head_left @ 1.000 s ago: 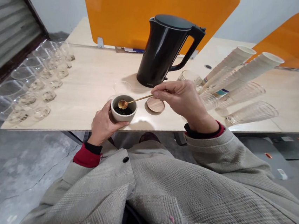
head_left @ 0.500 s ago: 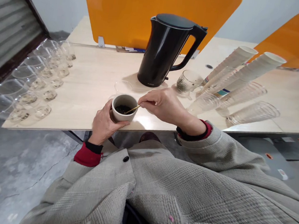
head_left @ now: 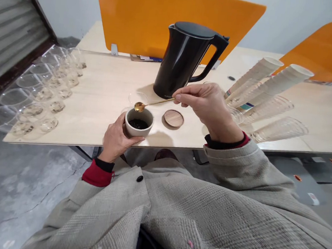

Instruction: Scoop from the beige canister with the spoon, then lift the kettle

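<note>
My left hand point(head_left: 115, 138) is wrapped round a pale ceramic cup point(head_left: 138, 133) near the table's front edge. Dark contents, perhaps tea leaves, lie low in the cup. Between thumb and fingers, my right hand point(head_left: 205, 103) pinches the thin handle of a gold spoon point(head_left: 140, 106). The spoon's bowl hangs just above the cup's far rim, with a few dark bits in it. A round wooden lid or coaster point(head_left: 174, 118) lies right of the cup, below my right hand. Behind the cup sits a small clear dish or lid point(head_left: 138, 98), partly hidden by the spoon.
A black electric kettle point(head_left: 179, 59) stands behind the cup, before an orange divider point(head_left: 177, 8). Clear plastic cups point(head_left: 30, 84) with bits in their bottoms fill the left side. Stacks of paper cups point(head_left: 278, 82) and clear cups point(head_left: 280, 127) lean at right.
My right hand has lifted the spoon out of the cup, up and to the right. The wooden disc now shows beneath it, and the glass mug is now mostly hidden behind my hand.
</note>
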Demonstrator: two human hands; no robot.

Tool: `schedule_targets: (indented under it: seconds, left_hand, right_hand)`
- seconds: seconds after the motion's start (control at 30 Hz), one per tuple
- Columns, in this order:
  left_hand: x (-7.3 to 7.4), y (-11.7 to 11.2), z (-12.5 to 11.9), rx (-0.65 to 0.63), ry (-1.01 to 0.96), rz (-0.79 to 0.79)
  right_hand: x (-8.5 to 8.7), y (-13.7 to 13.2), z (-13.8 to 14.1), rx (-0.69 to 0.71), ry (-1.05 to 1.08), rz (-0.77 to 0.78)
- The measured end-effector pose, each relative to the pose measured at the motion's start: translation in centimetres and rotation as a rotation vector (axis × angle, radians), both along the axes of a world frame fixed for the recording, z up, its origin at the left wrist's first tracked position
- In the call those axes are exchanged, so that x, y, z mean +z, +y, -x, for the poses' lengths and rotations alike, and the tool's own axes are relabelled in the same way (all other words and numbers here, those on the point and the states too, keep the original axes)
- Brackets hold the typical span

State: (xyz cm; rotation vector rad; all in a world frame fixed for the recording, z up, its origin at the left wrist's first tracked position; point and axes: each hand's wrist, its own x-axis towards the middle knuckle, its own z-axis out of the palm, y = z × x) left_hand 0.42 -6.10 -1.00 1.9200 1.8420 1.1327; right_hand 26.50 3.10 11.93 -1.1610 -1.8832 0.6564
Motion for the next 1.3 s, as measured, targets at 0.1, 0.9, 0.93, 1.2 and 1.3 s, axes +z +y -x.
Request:
schedule_targets:
  seconds: [0.1,0.9,0.93,1.2,1.3]
  left_hand:
    - [0.1,0.0,0.0,0.0,0.002,0.006]
    - [0.2,-0.1,0.0,0.006,0.029,0.01]
    - [0.3,-0.2,0.0,0.005,0.026,0.012]
    - [0.5,-0.2,0.0,0.016,0.027,0.022]
    - [0.4,-0.2,0.0,0.012,0.031,0.015]
  right_hand:
    - [0.1,0.2,0.1,-0.069,0.012,-0.064]
    - [-4.3,-0.6,2.0,-0.243,-0.19,-0.669]
    - [-4.0,-0.7,1.5,-0.259,-0.167,-0.652]
    - [-5.3,-0.4,1.6,-0.26,-0.23,-0.643]
    - [-6.7,0.4,2.9,-0.173,-0.343,-0.634]
